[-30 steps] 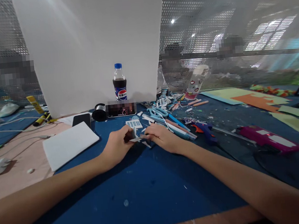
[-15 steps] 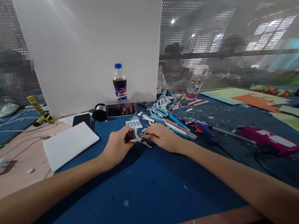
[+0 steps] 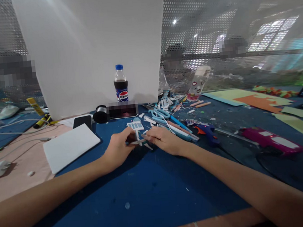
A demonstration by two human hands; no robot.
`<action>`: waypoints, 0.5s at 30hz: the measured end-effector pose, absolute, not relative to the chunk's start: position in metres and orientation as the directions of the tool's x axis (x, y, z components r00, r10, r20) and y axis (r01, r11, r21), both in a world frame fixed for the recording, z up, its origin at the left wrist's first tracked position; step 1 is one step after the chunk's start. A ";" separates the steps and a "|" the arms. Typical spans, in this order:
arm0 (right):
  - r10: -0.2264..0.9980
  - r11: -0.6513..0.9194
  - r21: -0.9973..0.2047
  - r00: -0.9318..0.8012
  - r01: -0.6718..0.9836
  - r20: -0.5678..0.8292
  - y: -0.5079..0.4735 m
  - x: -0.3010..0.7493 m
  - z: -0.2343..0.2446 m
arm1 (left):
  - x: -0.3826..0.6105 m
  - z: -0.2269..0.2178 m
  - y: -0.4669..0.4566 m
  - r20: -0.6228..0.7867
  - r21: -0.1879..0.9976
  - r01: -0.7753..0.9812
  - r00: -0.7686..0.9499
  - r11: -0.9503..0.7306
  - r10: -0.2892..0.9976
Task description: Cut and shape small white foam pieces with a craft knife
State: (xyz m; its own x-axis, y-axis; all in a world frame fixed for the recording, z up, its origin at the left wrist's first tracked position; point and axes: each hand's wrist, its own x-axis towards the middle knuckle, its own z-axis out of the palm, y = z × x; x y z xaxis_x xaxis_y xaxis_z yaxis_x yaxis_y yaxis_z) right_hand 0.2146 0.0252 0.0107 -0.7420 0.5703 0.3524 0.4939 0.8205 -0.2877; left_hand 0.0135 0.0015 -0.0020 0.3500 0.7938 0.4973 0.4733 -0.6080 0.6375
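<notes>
My left hand (image 3: pixel 119 148) is closed, thumb and fingers pinching a small white strip (image 3: pixel 136 142) that points to the right. Close by on the right, my right hand (image 3: pixel 166 139) is also closed, with a thin greyish piece between its fingertips; its kind is too small to make out. The fingertips of both hands nearly meet over the blue mat (image 3: pixel 137 193). Just beyond them lies a white card with blue squares (image 3: pixel 135 126). Light-blue scissors (image 3: pixel 160 115) rest behind my right hand, beside several pens or sticks (image 3: pixel 181 129).
A cola bottle (image 3: pixel 121 84) and a phone (image 3: pixel 123 111) stand before a white board (image 3: pixel 96 43). White sheets (image 3: pixel 71 148) lie left. Paper scraps (image 3: pixel 170 102) are heaped behind the scissors. To the right are a blue glue gun (image 3: pixel 209 133), a magenta tool (image 3: pixel 273 140) and coloured paper (image 3: pixel 260 104).
Both hands stay almost where they were, still pinching their pieces. The right fingertips and the thin piece have shifted very slightly. The phone's screen picture has changed.
</notes>
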 end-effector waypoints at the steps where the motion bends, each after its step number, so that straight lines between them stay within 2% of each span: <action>1: 0.573 0.819 -0.293 -0.741 0.494 0.350 0.025 0.215 0.011 | 0.013 -0.003 0.002 0.498 0.641 0.467 0.351 -0.609 0.793; 15: 0.603 0.798 -0.250 -0.731 0.549 0.318 0.022 0.214 0.012 | 0.013 -0.001 0.001 0.509 0.633 0.464 0.354 -0.620 0.785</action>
State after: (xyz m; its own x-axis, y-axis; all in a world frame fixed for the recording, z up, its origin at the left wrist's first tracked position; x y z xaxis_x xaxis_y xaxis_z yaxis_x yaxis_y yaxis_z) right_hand 0.2139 0.0224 0.0124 -0.7313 0.6032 0.3184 0.5488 0.7976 -0.2504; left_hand 0.0133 0.0006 -0.0012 0.3540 0.7847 0.5088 0.4638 -0.6197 0.6331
